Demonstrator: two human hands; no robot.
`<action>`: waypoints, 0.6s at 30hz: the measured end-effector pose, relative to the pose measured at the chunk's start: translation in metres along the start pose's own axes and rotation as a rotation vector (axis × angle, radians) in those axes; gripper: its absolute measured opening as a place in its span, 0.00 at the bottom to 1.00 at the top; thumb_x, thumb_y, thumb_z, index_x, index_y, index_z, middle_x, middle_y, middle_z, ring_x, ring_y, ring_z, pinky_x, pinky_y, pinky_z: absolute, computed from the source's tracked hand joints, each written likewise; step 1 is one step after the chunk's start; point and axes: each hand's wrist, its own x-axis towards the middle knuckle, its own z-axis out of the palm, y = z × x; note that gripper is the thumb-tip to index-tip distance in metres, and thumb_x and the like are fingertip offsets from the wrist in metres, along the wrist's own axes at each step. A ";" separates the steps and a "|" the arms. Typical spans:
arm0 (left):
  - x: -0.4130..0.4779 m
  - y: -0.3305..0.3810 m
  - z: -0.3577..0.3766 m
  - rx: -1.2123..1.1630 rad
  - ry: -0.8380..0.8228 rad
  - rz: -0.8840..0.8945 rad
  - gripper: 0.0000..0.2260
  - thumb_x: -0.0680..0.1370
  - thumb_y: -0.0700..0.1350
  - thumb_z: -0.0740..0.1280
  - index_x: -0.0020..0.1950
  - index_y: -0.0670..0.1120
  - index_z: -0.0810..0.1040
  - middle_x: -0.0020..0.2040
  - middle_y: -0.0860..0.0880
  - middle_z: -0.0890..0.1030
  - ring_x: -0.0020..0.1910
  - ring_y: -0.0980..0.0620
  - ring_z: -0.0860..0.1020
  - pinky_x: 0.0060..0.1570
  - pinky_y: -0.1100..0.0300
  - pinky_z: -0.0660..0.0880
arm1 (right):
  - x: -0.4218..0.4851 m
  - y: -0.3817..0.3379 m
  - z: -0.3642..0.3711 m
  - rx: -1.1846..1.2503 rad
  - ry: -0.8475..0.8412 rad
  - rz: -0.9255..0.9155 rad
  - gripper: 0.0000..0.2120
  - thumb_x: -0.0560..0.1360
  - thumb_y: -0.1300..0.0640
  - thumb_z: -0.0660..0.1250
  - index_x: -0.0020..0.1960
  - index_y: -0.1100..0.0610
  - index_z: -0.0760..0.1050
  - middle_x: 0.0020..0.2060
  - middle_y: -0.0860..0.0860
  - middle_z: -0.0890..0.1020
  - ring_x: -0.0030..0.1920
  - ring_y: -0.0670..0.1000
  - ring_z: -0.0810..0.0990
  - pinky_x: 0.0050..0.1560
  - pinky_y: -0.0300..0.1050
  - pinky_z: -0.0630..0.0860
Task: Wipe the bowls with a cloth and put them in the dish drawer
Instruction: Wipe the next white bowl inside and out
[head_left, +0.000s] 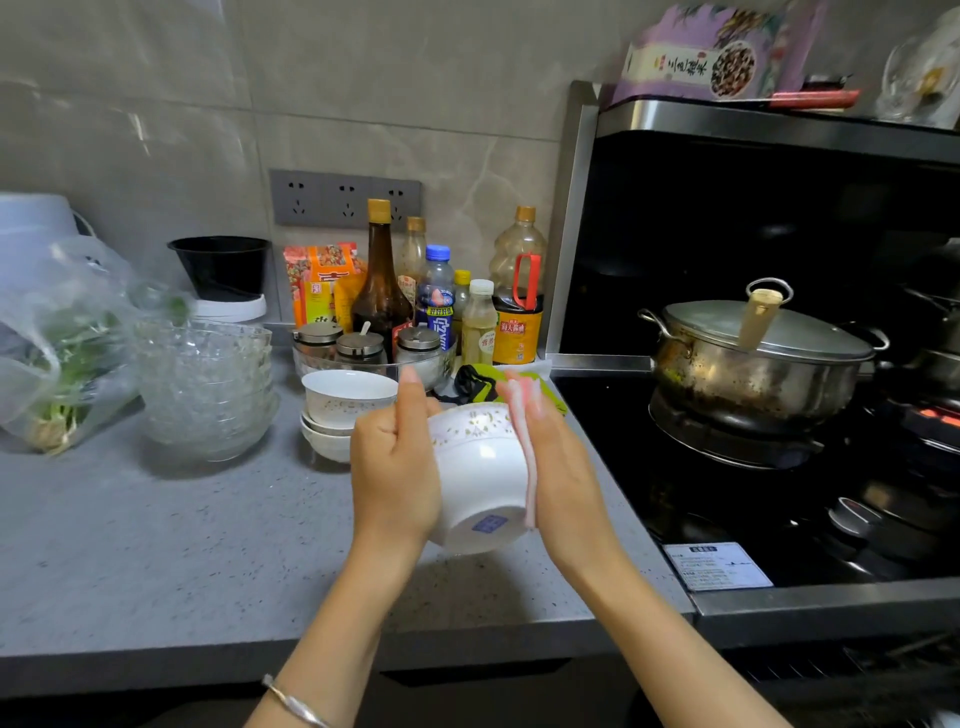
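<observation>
Over at the grey countertop, which runs up against a black hob on the right, a person stands wiping crockery. A steel pot sits lidded on the hob's far burner. On the counter's left side lies a plastic bag of greens, and just beside it a tall stack of glass bowls. Sauce bottles crowd the back wall under the sockets. In front of them stands a short stack of white bowls.

Nearer the counter edge, held up off the surface, is one more white bowl, tipped so that its foot faces the person and its mouth points away. The left hand grips its left side, knuckles curled and thumb pointing up. The right hand lies flat, fingers straight, pressing a folded pink cloth against the bowl's right outer wall. A thin silver bracelet circles the left wrist.
</observation>
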 end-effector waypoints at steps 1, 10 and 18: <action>-0.001 0.000 0.002 0.012 0.033 0.017 0.26 0.82 0.51 0.54 0.26 0.44 0.70 0.21 0.51 0.74 0.23 0.56 0.74 0.23 0.62 0.67 | -0.001 -0.002 0.003 -0.044 0.013 -0.046 0.23 0.76 0.35 0.52 0.69 0.37 0.65 0.66 0.33 0.71 0.68 0.35 0.67 0.72 0.45 0.64; -0.014 -0.006 0.021 0.067 0.145 0.082 0.30 0.81 0.59 0.52 0.24 0.45 0.72 0.22 0.52 0.76 0.24 0.56 0.74 0.29 0.59 0.70 | 0.005 -0.002 -0.001 -0.377 0.062 -0.281 0.21 0.81 0.45 0.51 0.71 0.48 0.69 0.68 0.41 0.72 0.70 0.38 0.66 0.72 0.44 0.62; -0.006 -0.013 0.025 0.086 0.143 0.096 0.30 0.82 0.57 0.52 0.23 0.48 0.73 0.21 0.55 0.74 0.24 0.57 0.72 0.32 0.57 0.68 | -0.002 -0.001 0.010 -0.661 0.119 -0.500 0.20 0.81 0.48 0.52 0.69 0.51 0.72 0.68 0.45 0.73 0.72 0.44 0.65 0.72 0.51 0.63</action>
